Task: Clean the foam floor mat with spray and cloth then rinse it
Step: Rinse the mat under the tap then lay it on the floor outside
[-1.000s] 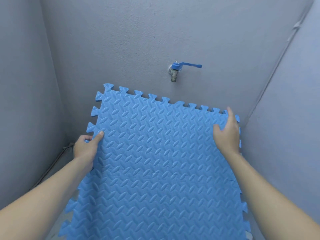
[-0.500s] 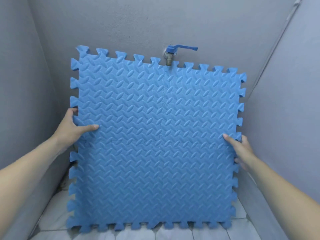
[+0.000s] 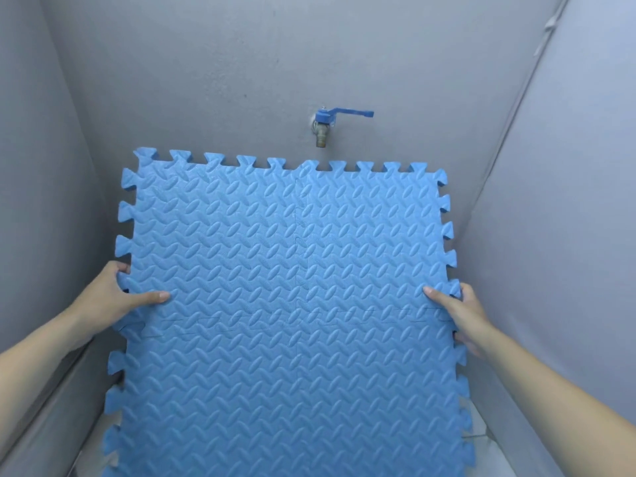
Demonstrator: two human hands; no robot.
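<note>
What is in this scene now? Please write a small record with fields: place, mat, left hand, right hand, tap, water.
place: narrow corner with grey walls
mat: blue foam mat, interlocking edges, held up facing the camera, below the tap
left hand: left hand grips the mat's left edge, thumb on the front
right hand: right hand grips the mat's right edge
tap: wall tap with blue lever pointing right
water: none seen flowing

Blue interlocking foam mat (image 3: 289,304), textured, upright, just below wall tap (image 3: 323,127)
</note>
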